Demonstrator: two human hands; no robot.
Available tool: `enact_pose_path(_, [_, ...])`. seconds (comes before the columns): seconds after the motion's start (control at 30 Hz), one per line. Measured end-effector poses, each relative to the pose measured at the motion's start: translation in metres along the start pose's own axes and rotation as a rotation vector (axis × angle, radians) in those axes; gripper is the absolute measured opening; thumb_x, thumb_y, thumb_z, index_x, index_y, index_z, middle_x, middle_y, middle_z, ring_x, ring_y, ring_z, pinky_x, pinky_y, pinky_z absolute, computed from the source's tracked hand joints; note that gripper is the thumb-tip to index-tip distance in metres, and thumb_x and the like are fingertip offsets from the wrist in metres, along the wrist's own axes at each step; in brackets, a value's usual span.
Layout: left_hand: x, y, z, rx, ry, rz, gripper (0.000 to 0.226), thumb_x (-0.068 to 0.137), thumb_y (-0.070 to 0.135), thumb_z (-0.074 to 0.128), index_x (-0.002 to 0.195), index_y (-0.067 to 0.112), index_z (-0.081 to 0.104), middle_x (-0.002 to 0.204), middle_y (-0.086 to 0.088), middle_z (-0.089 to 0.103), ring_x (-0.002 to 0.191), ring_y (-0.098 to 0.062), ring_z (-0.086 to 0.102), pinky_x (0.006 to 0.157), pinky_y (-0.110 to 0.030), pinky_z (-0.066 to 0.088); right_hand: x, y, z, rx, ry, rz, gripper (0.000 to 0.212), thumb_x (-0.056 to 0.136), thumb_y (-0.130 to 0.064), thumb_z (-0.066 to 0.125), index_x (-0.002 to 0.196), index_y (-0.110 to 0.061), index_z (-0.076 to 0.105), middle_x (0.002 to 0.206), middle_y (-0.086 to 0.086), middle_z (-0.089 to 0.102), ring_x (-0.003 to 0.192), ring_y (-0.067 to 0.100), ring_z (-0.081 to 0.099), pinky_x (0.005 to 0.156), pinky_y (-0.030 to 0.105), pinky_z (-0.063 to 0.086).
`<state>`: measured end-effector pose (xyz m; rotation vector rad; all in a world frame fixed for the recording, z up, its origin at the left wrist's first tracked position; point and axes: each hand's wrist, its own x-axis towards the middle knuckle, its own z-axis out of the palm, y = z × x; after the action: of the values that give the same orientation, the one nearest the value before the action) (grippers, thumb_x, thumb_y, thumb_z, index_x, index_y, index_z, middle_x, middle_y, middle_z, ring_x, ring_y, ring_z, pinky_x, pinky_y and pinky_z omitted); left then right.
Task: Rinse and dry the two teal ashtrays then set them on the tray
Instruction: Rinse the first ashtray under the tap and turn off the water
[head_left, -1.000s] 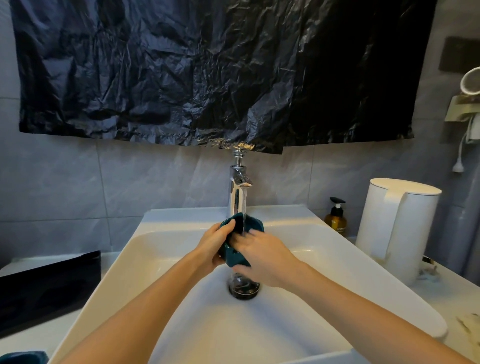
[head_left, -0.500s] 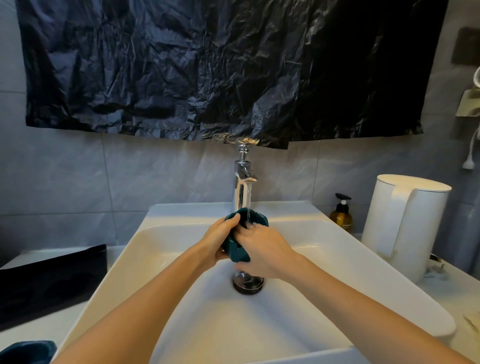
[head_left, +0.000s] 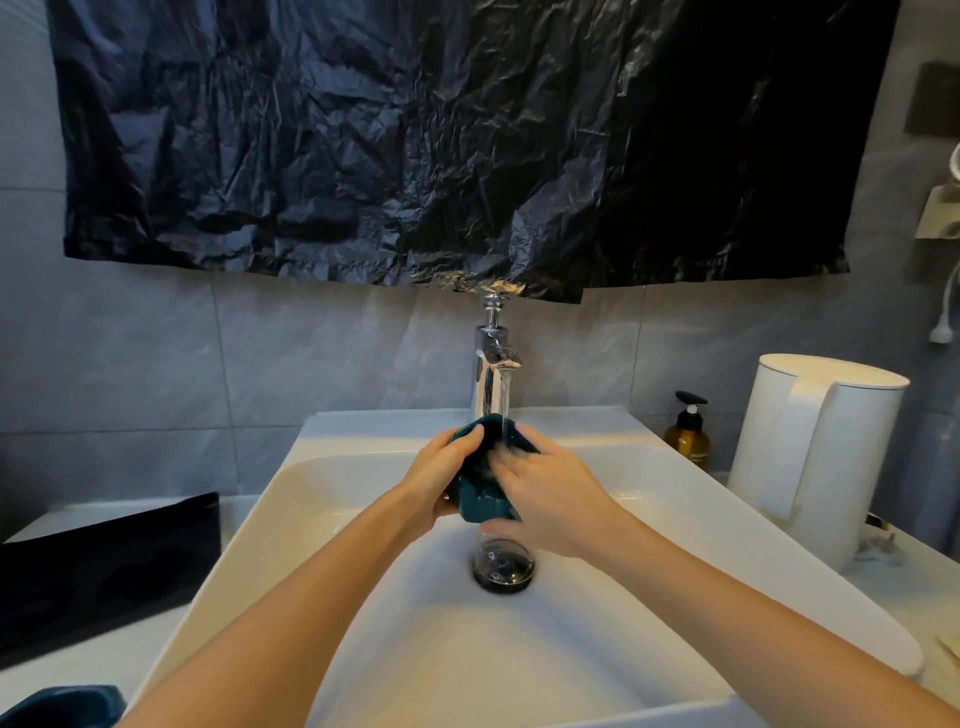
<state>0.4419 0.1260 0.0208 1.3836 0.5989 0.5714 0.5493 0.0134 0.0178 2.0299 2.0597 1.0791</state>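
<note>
A teal ashtray (head_left: 480, 501) is held tilted under the running chrome tap (head_left: 493, 364), above the white sink (head_left: 363, 597). My left hand (head_left: 434, 480) grips its left rim, thumb over the edge. My right hand (head_left: 545, 499) covers its right side, fingers reaching into the bowl where the water falls. A second teal ashtray (head_left: 62, 706) shows partly at the bottom left corner on the counter. A black tray (head_left: 104, 571) lies left of the sink.
The drain (head_left: 502, 566) sits below the hands. An amber pump bottle (head_left: 687, 434) and a white kettle (head_left: 815, 452) stand right of the sink. Black plastic sheeting (head_left: 441, 140) hangs on the wall above the tap.
The ashtray stays under the stream between both hands. My right hand's fingers have shifted over the bowl's inside. The camera has tilted slightly.
</note>
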Motion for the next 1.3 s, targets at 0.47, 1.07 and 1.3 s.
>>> enact_pose_path(0.47, [0.002, 0.001, -0.001, 0.175, 0.194, 0.192, 0.033, 0.093, 0.033, 0.057, 0.123, 0.022, 0.052, 0.124, -0.007, 0.055, 0.11, -0.021, 0.052, 0.088, -0.033, 0.048, 0.0, -0.022, -0.001, 0.338, -0.124, 0.096, 0.028, 0.091, -0.013, 0.05, 0.117, -0.017, 0.061, 0.11, 0.007, 0.066, 0.105, 0.026, 0.057, 0.09, 0.035, 0.048])
enact_pose_path(1.07, [0.001, 0.003, -0.007, 0.257, 0.226, 0.251, 0.031, 0.091, 0.032, 0.061, 0.12, 0.024, 0.054, 0.117, -0.002, 0.055, 0.103, -0.018, 0.051, 0.086, -0.03, 0.048, -0.005, 0.0, 0.017, -0.031, 0.001, -0.076, 0.012, 0.072, -0.025, 0.07, 0.083, -0.024, 0.072, 0.077, -0.007, 0.07, 0.085, 0.016, 0.065, 0.116, 0.039, 0.019])
enact_pose_path(1.3, [0.0, 0.005, -0.005, 0.285, 0.199, 0.247, 0.033, 0.09, 0.034, 0.062, 0.12, 0.024, 0.058, 0.119, -0.001, 0.057, 0.108, -0.02, 0.052, 0.088, -0.033, 0.049, -0.003, -0.022, -0.002, 0.517, -0.125, 0.067, 0.014, 0.09, -0.019, 0.059, 0.103, -0.016, 0.062, 0.103, 0.0, 0.065, 0.095, 0.021, 0.06, 0.081, 0.034, 0.052])
